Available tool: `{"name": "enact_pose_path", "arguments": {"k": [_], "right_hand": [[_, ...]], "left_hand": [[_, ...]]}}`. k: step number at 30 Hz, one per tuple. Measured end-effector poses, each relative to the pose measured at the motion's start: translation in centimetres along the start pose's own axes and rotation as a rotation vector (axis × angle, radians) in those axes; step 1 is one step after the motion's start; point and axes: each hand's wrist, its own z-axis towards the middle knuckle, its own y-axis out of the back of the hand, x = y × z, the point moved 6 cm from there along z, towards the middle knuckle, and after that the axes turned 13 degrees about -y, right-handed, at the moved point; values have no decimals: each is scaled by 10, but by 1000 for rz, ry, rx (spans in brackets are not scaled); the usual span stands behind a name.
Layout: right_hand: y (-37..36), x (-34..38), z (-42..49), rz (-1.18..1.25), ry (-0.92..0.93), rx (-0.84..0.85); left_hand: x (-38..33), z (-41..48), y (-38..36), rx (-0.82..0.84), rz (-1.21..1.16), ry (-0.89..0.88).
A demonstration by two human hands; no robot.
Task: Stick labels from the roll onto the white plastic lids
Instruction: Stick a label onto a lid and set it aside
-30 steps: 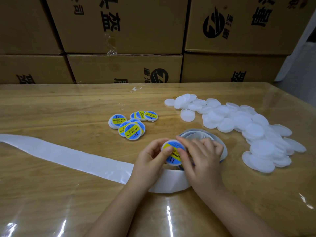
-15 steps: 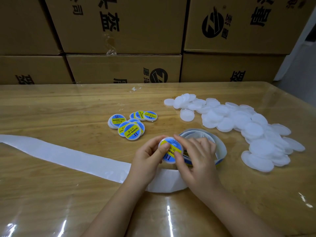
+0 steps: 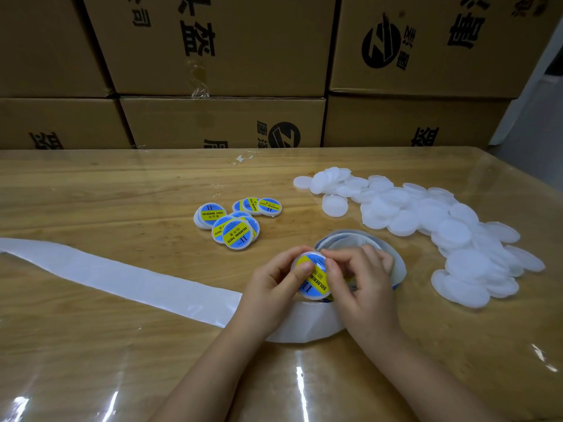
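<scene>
A white lid (image 3: 313, 280) with a blue and yellow label on its face is held between both hands, just in front of the label roll (image 3: 396, 260). My left hand (image 3: 271, 287) grips the lid's left edge, thumb on the label. My right hand (image 3: 362, 281) holds the right side, thumb and forefinger pressing on the label. The roll is partly hidden behind my right hand. A pile of plain white lids (image 3: 432, 220) lies to the right. Several labelled lids (image 3: 234, 223) sit in a cluster at the centre.
A long strip of empty white backing paper (image 3: 106, 275) trails from the roll to the table's left edge. Stacked cardboard boxes (image 3: 222, 71) stand along the far side of the wooden table (image 3: 91, 190). The table's right edge runs close to the lid pile.
The labelled lid has been tilted and lifted slightly toward me. My right fingers have slid over the label, and both hands have shifted a little to the left.
</scene>
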Motion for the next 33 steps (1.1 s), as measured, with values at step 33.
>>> {"name": "enact_pose_path", "arguments": {"k": [33], "right_hand": [[26, -13, 16, -60, -4, -144]], "left_hand": [[31, 1, 73, 83, 1336, 163]]}}
